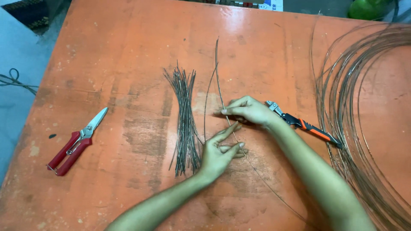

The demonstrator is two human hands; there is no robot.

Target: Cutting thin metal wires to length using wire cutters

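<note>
Two bare forearms come up from the bottom edge, nearest the camera, and meet over the middle of an orange, scuffed desk. Of the two hands, the left hand lies low on the desk with its fingers stretched out and loosely spread, their tips touching a long thin wire; it is not closed around the wire as far as one can see. Just above it, the right hand is closed in a pinch, thumb and fingertips gripping the same wire. That wire runs from the far part of the desk, past both hands, and trails off toward the lower right under the right forearm; a second thin strand bows out beside it on the left. Just left of the hands lies a bundle of short cut wires, pinched together in the middle and fanning out at both ends, its lower end close beside the left wrist. Behind the right wrist rests a pair of orange-and-black handled cutters, partly hidden by the hand. Far to the left, well apart from the hands, a pair of red-handled snips lies with its blades pointing up and right. Along the right side of the desk spreads a large coil of wire.
</note>
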